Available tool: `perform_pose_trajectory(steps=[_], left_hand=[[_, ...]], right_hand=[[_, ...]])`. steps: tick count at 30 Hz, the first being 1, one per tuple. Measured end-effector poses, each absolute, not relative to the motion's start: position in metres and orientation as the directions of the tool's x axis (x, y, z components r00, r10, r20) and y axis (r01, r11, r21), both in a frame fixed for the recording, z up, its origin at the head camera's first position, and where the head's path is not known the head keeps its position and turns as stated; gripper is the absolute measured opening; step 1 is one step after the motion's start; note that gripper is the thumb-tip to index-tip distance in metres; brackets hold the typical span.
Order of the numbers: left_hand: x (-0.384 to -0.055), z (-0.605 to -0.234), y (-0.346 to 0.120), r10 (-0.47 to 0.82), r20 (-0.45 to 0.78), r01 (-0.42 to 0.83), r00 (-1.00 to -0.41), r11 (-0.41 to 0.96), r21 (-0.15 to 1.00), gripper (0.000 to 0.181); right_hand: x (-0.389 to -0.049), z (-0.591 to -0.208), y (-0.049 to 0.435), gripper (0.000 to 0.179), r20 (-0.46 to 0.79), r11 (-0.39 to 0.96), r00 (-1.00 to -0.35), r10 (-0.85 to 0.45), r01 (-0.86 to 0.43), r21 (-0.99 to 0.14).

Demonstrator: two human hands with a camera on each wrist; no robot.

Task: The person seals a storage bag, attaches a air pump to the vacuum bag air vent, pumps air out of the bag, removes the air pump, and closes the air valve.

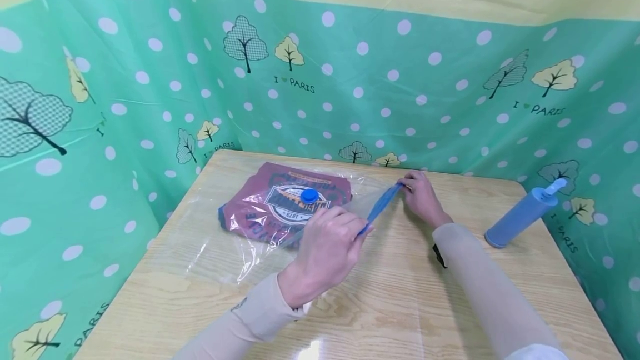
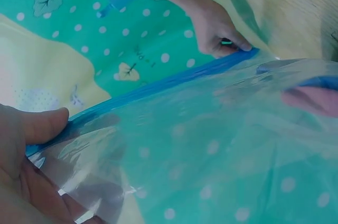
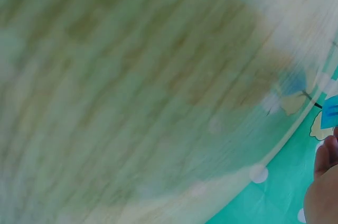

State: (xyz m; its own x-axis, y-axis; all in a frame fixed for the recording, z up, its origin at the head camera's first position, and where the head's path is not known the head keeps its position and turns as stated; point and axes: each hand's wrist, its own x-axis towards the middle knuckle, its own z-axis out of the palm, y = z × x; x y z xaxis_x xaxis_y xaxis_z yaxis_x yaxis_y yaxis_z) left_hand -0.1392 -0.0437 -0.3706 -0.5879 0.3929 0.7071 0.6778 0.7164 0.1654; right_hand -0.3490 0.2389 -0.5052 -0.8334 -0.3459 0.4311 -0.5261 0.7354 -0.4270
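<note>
A clear plastic vacuum storage bag (image 1: 200, 260) lies on the table with a folded maroon garment (image 1: 255, 204) inside. A round blue valve cap (image 1: 309, 196) sits on top of the bag, over the garment's printed emblem. The bag's blue zip strip (image 1: 384, 204) is lifted at the right side, stretched between both hands. My left hand (image 1: 327, 246) pinches the near end of this strip, thumb on top in the left wrist view. At the far end, my right hand (image 1: 422, 199) pinches the strip's corner. The right wrist view catches only part of that hand at its edge.
A blue hand pump (image 1: 522, 218) with a pale handle stands tilted in view at the table's right side. Green patterned cloth (image 1: 390, 88) hangs behind and beside the wooden table (image 1: 380, 315). A dark band (image 1: 439, 256) shows at the right sleeve.
</note>
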Motion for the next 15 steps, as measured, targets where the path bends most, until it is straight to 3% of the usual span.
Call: perform_pose_trajectory(steps=[15], left_hand=[[-0.1364,-0.3689,-0.0464,0.386,0.717,0.678,-0.581,0.717,0.163,0.007]], right_hand=[[-0.3525,-0.5031,0.2404,0.023,0.305,0.764,-0.897,-0.32,-0.435,-0.477]])
